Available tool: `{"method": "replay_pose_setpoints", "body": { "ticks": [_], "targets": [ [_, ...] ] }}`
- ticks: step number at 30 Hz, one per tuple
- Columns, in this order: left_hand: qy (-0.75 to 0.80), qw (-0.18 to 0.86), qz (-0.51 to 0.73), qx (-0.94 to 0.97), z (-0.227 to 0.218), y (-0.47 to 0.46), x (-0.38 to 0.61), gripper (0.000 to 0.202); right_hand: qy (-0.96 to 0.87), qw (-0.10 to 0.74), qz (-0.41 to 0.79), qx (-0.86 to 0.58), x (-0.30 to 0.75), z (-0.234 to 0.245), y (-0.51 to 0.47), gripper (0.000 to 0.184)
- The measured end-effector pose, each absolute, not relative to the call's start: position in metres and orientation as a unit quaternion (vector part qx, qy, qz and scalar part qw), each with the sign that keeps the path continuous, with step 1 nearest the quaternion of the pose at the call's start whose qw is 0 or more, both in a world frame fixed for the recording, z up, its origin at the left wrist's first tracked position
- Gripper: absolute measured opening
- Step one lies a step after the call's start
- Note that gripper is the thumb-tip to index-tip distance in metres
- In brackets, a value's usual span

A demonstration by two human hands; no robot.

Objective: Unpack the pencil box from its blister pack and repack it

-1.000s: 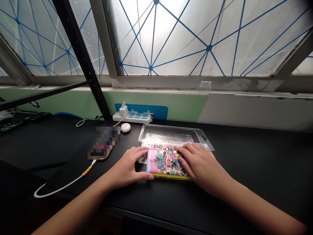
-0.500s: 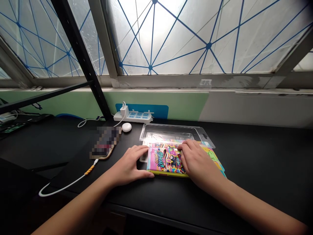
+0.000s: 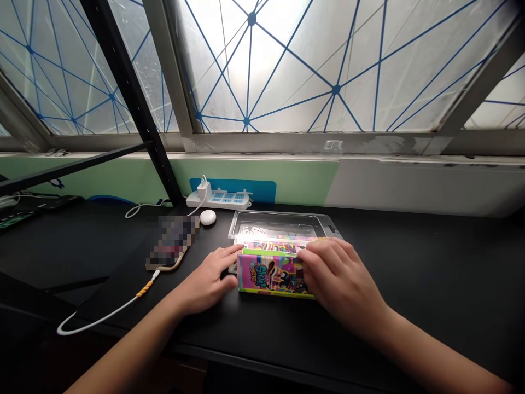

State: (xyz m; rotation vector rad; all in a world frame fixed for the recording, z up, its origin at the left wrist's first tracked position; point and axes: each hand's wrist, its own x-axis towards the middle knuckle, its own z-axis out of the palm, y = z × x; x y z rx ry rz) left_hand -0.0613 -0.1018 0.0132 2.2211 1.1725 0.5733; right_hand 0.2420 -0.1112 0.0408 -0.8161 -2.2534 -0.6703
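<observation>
A flat pink case (image 3: 268,273) with cartoon print and green-yellow edges stands tilted on the black desk, its far edge raised. The fingers of my right hand (image 3: 342,273) are closed on its upper right part and cover that end. At its left end, my left hand (image 3: 211,279) has the thumb and fingers apart, with fingertips close to the upper left corner; I cannot tell whether they touch it. Behind the case lies a clear plastic package tray (image 3: 283,219), with a printed colourful sheet (image 3: 266,245) partly hidden between them.
Left of my hands lies a blurred-out phone (image 3: 174,243) with a white charging cable (image 3: 98,324). A round white case (image 3: 208,217) and a power strip (image 3: 227,200) are behind it. A black metal frame post (image 3: 131,98) rises at the left before the window.
The pink case has tipped up, its far edge now higher with a green edge showing. My left thumb has come away from its front edge. The view has shifted slightly.
</observation>
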Motion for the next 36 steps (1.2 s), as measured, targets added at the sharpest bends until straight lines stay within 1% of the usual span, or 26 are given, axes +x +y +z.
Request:
{"method": "replay_pose_setpoints", "body": {
  "ticks": [3, 5, 7, 10, 15, 16, 17, 20, 23, 25, 26, 28, 29, 30, 32, 34, 36],
  "targets": [
    [0.439, 0.297, 0.227, 0.817, 0.017, -0.103, -0.063, 0.088, -0.894, 0.281, -0.212, -0.278, 0.255, 0.049, -0.132, 0.025],
    [0.445, 0.289, 0.212, 0.82, 0.018, -0.104, -0.062, 0.082, -0.909, 0.271, -0.195, -0.249, 0.265, 0.049, -0.143, 0.034],
    [0.453, 0.273, 0.192, 0.827, 0.018, -0.104, -0.059, 0.07, -0.917, 0.273, -0.191, -0.219, 0.272, 0.049, -0.152, 0.038],
    [0.468, 0.253, 0.181, 0.827, 0.016, -0.103, -0.056, 0.059, -0.932, 0.268, -0.174, -0.171, 0.274, 0.051, -0.161, 0.036],
    [0.477, 0.242, 0.186, 0.824, 0.012, -0.102, -0.054, 0.059, -0.959, 0.217, -0.09, -0.156, 0.265, 0.053, -0.164, 0.029],
    [0.479, 0.239, 0.185, 0.824, 0.012, -0.103, -0.054, 0.061, -0.962, 0.208, -0.079, -0.16, 0.266, 0.051, -0.163, 0.031],
    [0.483, 0.236, 0.184, 0.823, 0.011, -0.103, -0.054, 0.062, -0.964, 0.198, -0.069, -0.166, 0.268, 0.048, -0.161, 0.039],
    [0.499, 0.235, 0.187, 0.813, 0.011, -0.105, -0.054, 0.067, -0.966, 0.161, -0.044, -0.198, 0.287, 0.035, -0.155, 0.075],
    [0.509, 0.242, 0.2, 0.802, 0.012, -0.106, -0.054, 0.07, -0.954, 0.149, -0.028, -0.26, 0.317, 0.019, -0.146, 0.109],
    [0.507, 0.248, 0.205, 0.799, 0.012, -0.107, -0.053, 0.069, -0.936, 0.157, -0.003, -0.316, 0.337, 0.009, -0.14, 0.121],
    [0.506, 0.251, 0.206, 0.799, 0.011, -0.107, -0.053, 0.069, -0.925, 0.163, 0.016, -0.343, 0.345, 0.005, -0.137, 0.122],
    [0.502, 0.254, 0.207, 0.801, 0.011, -0.106, -0.053, 0.068, -0.902, 0.178, 0.059, -0.389, 0.357, -0.001, -0.132, 0.118],
    [0.499, 0.253, 0.209, 0.802, 0.01, -0.105, -0.053, 0.066, -0.891, 0.188, 0.08, -0.405, 0.36, -0.003, -0.13, 0.113],
    [0.496, 0.252, 0.212, 0.804, 0.01, -0.105, -0.053, 0.064, -0.881, 0.201, 0.099, -0.415, 0.361, -0.004, -0.129, 0.105],
    [0.489, 0.253, 0.223, 0.805, 0.009, -0.104, -0.055, 0.059, -0.863, 0.237, 0.136, -0.424, 0.36, -0.005, -0.126, 0.082],
    [0.486, 0.265, 0.234, 0.8, 0.008, -0.104, -0.057, 0.058, -0.841, 0.273, 0.168, -0.437, 0.356, -0.006, -0.125, 0.062],
    [0.481, 0.281, 0.241, 0.794, 0.007, -0.105, -0.06, 0.062, -0.813, 0.303, 0.185, -0.462, 0.353, -0.008, -0.123, 0.051]
  ]
}}
